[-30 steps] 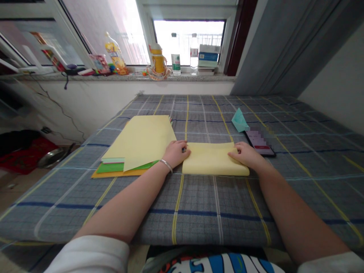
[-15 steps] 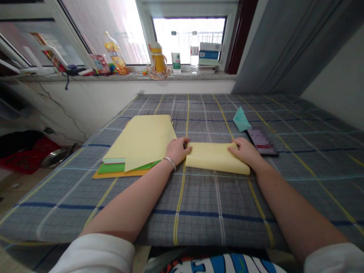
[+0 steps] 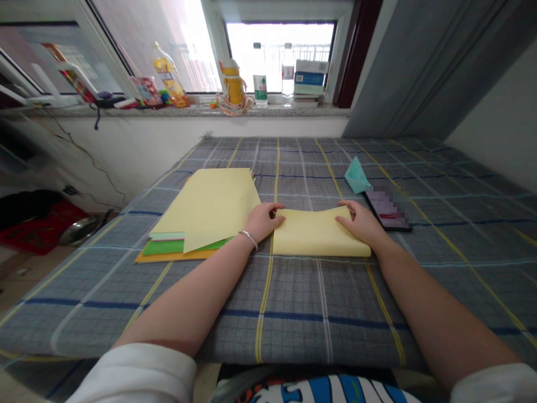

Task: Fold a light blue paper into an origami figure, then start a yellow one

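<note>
My left hand (image 3: 262, 221) rests at the left end of a folded sheet of pale yellow paper (image 3: 319, 235), its fingers curled onto the paper. My right hand (image 3: 356, 223) grips the right end of the same sheet, fingers over its upper layer. The sheet lies flat on a grey checked bedspread (image 3: 293, 319), its top layer slightly arched. Left of my left hand is a larger pale yellow sheet (image 3: 207, 207), lying over green paper (image 3: 163, 248) and orange paper (image 3: 176, 256). A silver bangle (image 3: 249, 239) circles my left wrist.
Beyond my right hand lie a teal folded paper piece (image 3: 356, 176) and a phone (image 3: 388, 210) with a pixelated screen. Bottles (image 3: 260, 75) and books (image 3: 308, 84) stand on the windowsill (image 3: 180, 111) past the bed's far end. A red cloth (image 3: 37, 226) lies on the floor at left.
The top layer of the folded sheet now arches a little higher between my hands. My left hand has shifted slightly left, and the view has tilted slightly.
</note>
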{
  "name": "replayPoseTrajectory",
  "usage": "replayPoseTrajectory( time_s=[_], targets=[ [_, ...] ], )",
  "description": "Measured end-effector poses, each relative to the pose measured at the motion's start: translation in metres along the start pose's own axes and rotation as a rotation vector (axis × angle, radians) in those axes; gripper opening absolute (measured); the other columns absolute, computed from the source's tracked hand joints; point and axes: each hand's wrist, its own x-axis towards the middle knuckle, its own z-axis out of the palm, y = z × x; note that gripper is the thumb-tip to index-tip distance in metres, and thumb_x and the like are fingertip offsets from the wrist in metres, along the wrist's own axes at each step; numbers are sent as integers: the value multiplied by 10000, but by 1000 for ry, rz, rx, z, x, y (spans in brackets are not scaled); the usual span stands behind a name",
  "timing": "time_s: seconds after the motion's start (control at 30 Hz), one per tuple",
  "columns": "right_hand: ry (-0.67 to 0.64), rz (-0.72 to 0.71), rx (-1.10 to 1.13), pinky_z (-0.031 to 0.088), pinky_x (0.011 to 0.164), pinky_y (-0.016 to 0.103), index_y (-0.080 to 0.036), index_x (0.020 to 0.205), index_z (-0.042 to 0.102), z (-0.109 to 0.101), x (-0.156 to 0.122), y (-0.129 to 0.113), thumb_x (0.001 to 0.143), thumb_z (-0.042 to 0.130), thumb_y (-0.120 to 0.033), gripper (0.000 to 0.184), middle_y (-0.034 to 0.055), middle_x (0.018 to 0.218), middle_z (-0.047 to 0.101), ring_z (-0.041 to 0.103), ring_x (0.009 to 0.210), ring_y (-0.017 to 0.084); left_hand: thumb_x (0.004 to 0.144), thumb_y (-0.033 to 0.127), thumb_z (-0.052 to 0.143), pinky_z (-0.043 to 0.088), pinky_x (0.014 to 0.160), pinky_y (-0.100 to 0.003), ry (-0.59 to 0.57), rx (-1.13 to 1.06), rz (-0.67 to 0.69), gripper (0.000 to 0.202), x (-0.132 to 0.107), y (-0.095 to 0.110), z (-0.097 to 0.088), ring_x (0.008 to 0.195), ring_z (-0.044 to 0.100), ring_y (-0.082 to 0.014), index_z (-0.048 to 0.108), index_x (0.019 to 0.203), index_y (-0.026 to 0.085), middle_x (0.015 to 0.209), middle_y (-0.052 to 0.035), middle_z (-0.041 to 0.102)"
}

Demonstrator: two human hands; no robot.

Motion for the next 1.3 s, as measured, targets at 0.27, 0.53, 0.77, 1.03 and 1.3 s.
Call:
replayPoseTrajectory(
  time_s=[0.27, 0.53, 0.77, 1.03, 1.3],
  targets=[
    [4, -55, 83, 286, 500, 272, -229, 977, 643, -9, -10, -17, 759, 617, -444, 307, -45, 568, 453, 404, 512, 135, 773, 277, 618, 472, 695, -280, -15, -150, -11, 282, -8, 4, -6, 719, 547, -141, 695, 1018, 161, 884, -44, 611],
    [31, -27, 76, 283, 496, 270, -224, 918, 615, -9, -11, -19, 746, 626, -429, 268, -61, 532, 407, 392, 493, 133, 737, 280, 663, 436, 580, -251, -85, -260, 1, 337, -10, 1, -8, 618, 541, -140, 674, 1063, 194, 697, 4, 602],
    [46, -5, 114, 324, 499, 268, -232, 985, 640, -9, -10, -15, 743, 632, -429, 312, -38, 569, 503, 435, 488, 135, 756, 272, 622, 394, 532, -224, -56, -326, -6, 329, -10, 2, -6, 570, 492, -117, 678, 1074, 206, 641, 24, 549],
    [-15, 49, 330, 279, 420, 248, -237, 1051, 642, -11, -12, -17, 717, 648, -420, 381, -59, 522, 419, 389, 447, 121, 779, 353, 605, 391, 516, -231, -10, -356, -19, 341, -11, 4, -7, 554, 474, -121, 693, 1081, 221, 604, 24, 537],
    [41, 115, 395, 304, 413, 253, -225, 940, 673, -14, -15, -29, 699, 644, -406, 302, -52, 491, 435, 405, 429, 122, 798, 391, 593, 449, 546, -247, -5, -404, -47, 329, -13, 8, -10, 623, 572, -149, 706, 1040, 199, 670, -4, 629]
  ],
)
